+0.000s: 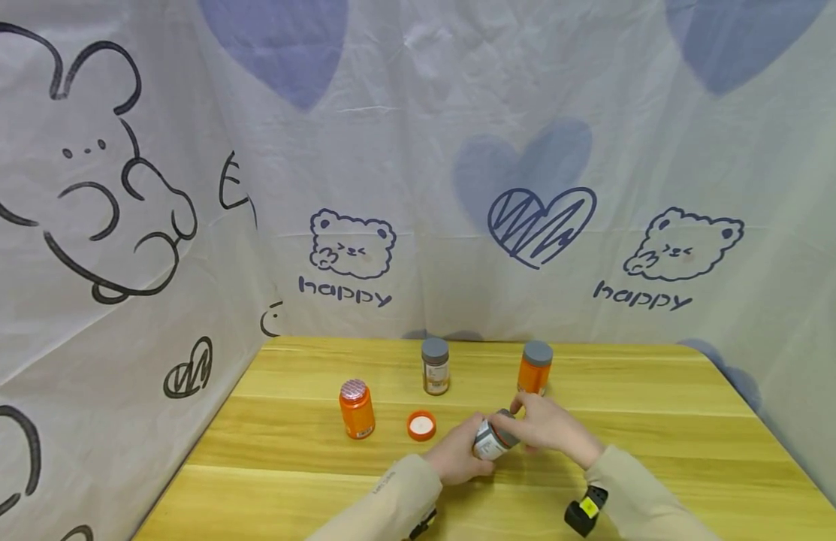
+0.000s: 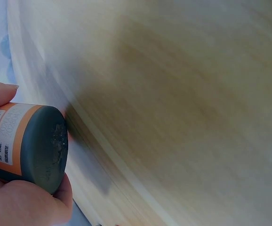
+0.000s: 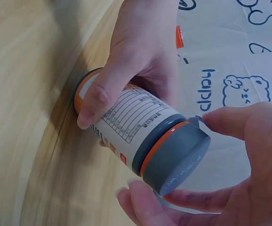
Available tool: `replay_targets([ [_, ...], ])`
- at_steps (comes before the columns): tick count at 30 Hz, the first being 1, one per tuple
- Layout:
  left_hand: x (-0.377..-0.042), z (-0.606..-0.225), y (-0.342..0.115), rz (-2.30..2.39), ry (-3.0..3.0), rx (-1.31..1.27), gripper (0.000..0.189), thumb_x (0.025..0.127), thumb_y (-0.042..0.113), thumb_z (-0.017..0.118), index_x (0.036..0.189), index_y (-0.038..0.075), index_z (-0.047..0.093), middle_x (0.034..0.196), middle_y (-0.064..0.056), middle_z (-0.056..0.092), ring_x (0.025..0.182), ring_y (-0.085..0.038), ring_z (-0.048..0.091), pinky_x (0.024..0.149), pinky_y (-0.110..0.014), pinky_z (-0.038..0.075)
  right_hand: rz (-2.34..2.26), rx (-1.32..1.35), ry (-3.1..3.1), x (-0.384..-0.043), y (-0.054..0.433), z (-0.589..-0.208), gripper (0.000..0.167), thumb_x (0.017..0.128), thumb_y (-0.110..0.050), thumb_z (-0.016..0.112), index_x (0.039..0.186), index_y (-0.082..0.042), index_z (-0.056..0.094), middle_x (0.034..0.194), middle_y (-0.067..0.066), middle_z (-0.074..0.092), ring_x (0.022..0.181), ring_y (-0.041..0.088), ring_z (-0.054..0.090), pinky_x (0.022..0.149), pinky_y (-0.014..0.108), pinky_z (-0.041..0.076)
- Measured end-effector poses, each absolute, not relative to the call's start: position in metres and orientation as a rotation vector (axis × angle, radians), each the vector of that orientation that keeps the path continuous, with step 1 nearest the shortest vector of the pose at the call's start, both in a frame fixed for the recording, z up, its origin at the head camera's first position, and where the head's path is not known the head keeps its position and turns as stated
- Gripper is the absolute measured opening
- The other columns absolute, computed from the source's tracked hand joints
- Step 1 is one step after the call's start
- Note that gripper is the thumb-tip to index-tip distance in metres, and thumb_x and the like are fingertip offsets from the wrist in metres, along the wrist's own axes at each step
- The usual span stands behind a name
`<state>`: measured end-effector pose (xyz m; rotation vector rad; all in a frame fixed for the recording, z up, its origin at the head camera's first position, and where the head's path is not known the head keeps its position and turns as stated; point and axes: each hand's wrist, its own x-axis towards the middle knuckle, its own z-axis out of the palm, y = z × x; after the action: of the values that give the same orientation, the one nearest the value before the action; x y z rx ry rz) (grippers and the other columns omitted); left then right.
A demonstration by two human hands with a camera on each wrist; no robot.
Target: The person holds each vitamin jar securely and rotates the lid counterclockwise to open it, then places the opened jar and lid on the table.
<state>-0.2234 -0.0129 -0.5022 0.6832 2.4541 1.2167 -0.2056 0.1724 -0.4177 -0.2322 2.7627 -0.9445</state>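
A grey-capped bottle with a white label is tilted above the table between the two hands. The left hand grips its body, thumb and fingers wrapped round the label, while the grey base shows in the left wrist view. At the other end, the right hand has thumb and fingers round the grey cap. An orange band shows between cap and body. Left of the hands lies an upturned orange cap, and an orange bottle with a foil-like seal on top stands farther left.
A dark bottle with a grey cap stands at the back of the wooden table. Beyond the right hand is an orange bottle with a grey cap. A printed white cloth hangs behind and at the sides.
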Motion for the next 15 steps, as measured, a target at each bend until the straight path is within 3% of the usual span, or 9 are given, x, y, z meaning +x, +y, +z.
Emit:
replay_targets([
  [5, -0.2215, -0.5019, -0.0131, 1.204, 2.465, 0.667, 0.054, 0.084, 0.006, 0.078, 0.128, 0.017, 0.049, 0.121, -0.001, 0.064, 0.109, -0.013, 0.062, 0.096, -0.033, 0.051, -0.967, -0.197, 2.704, -0.2048, 0.1719, -0.42, 0.046, 0.092, -0.051, 0.064, 0.102, -0.006, 0.061, 0.073, 0.011, 0.068, 0.047, 0.017, 0.057, 0.051, 0.029, 0.047],
  [15, -0.2202, -0.5006, -0.0128, 1.204, 2.468, 0.662, 0.051, 0.084, 0.006, 0.078, 0.126, 0.016, 0.05, 0.119, -0.002, 0.065, 0.106, -0.012, 0.062, 0.093, -0.031, 0.051, -0.986, -0.195, 2.683, -0.2059, 0.1714, -0.4225, 0.043, 0.095, -0.049, 0.062, 0.1, -0.006, 0.06, 0.072, 0.01, 0.067, 0.047, 0.018, 0.058, 0.05, 0.029, 0.047],
])
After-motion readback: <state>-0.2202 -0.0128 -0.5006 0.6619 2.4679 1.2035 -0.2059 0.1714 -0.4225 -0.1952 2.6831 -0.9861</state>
